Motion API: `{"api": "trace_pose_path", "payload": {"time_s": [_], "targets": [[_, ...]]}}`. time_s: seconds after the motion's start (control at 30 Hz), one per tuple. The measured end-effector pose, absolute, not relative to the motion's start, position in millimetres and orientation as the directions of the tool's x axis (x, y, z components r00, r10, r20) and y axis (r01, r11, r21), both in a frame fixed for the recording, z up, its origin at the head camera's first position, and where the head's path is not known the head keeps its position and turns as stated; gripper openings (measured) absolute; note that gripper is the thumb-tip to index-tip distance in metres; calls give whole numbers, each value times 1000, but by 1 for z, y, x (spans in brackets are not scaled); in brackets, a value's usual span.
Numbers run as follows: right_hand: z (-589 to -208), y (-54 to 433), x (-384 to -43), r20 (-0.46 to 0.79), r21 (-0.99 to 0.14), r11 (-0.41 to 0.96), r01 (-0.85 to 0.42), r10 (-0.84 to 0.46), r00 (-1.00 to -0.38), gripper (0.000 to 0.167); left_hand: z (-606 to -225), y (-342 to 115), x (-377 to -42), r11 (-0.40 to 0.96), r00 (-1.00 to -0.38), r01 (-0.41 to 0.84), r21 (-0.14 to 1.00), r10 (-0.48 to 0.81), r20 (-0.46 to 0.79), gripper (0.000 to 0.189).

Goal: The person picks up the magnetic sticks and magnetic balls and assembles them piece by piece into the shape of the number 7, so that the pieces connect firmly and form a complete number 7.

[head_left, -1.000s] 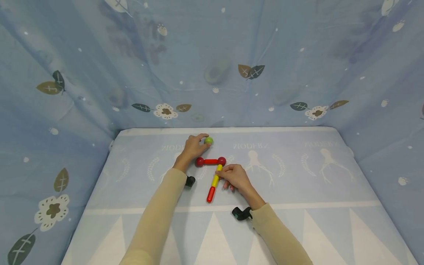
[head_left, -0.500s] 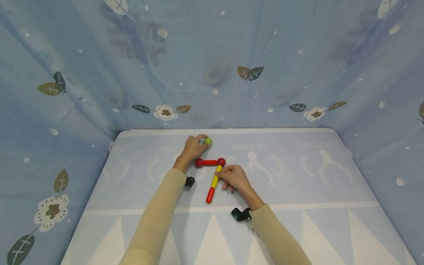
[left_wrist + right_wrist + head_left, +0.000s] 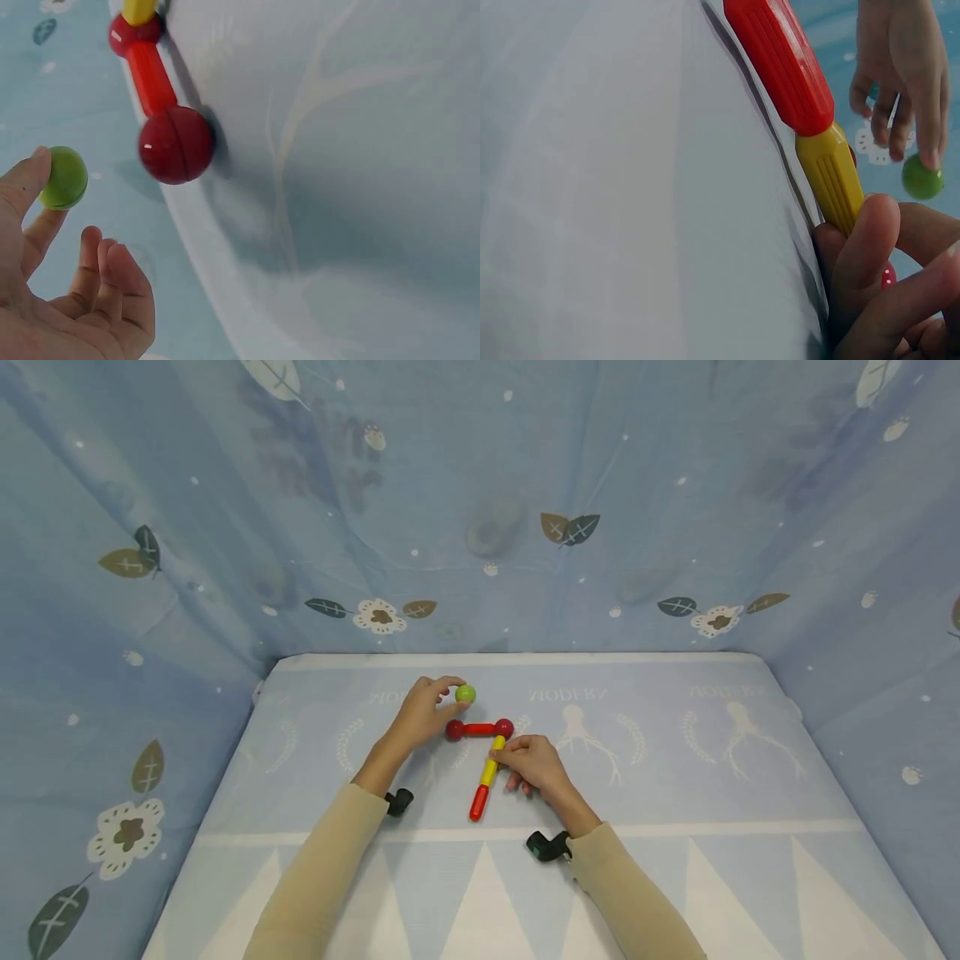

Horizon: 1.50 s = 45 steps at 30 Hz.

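My left hand (image 3: 422,714) pinches a green ball (image 3: 466,693) between thumb and forefinger, its other fingers loosely bent. In the left wrist view the green ball (image 3: 65,178) shows beside the thumb, apart from the red balls. My right hand (image 3: 536,760) pinches a yellow rod (image 3: 490,768). A red rod (image 3: 478,802) continues the yellow one toward the near side, end to end. At the yellow rod's far end is a dark red ball (image 3: 504,727). From there a short red rod (image 3: 479,729) runs left to a second dark red ball (image 3: 454,730).
The pieces lie on a table with a pale blue and white printed cover (image 3: 675,793). A blue patterned curtain (image 3: 487,485) stands behind and along both sides. Black wrist cameras, a left one (image 3: 400,802) and a right one (image 3: 548,845), stick out at the sleeves.
My left hand has moved slightly toward me and left with the green ball, nearer the left red ball. The right hand stays on the yellow rod, and the joined pieces keep their layout.
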State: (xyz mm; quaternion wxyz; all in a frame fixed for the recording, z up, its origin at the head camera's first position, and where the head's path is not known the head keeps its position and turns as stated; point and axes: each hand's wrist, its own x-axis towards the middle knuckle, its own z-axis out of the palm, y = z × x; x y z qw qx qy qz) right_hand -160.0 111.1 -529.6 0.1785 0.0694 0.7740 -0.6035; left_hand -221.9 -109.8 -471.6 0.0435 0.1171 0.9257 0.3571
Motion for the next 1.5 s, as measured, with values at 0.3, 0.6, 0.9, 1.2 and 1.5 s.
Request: {"api": "trace_pose_path", "payload": {"time_s": [0.3, 0.6, 0.9, 1.2, 1.5], "targets": [[-529, 111, -159, -370, -907, 258, 333, -107, -923, 37, -458, -123, -165, 689, -965, 224, 690, 255, 59, 43], [-528, 111, -159, -380, -906, 242, 347, -104, -919, 40, -466, -129, -115, 658, -969, 208, 724, 239, 62, 46], [-528, 110, -159, -374, -907, 248, 340, -103, -922, 35, -481, -133, -81, 606, -966, 163, 778, 258, 1, 39], [-529, 111, -160, -374, -905, 255, 340, -99, -922, 35, -492, -133, -66, 585, -943, 161, 795, 329, -51, 33], [-528, 111, -159, -376, -910, 233, 344, -110, -920, 34, -501, -133, -61, 613, -912, 190, 767, 399, -93, 34]]}}
